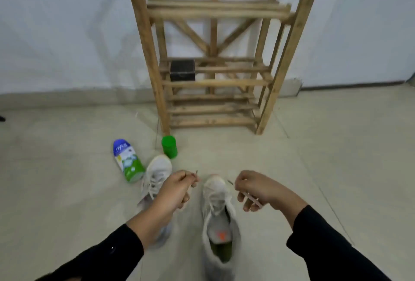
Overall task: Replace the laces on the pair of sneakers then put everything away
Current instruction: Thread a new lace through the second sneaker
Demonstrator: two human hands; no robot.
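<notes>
Left hand (177,188): fingers (190,177) pinched on a dark lace tip (196,174).
Right hand (258,187): fingers curled round a pale pink lace (252,199).
Grey sneaker (215,190): on the floor, between both sets of fingers.
Laced sneaker (158,172): partly behind the left fingers.
Bottle (128,160): lying beyond the left fingers; lettering too blurred to read.
</notes>
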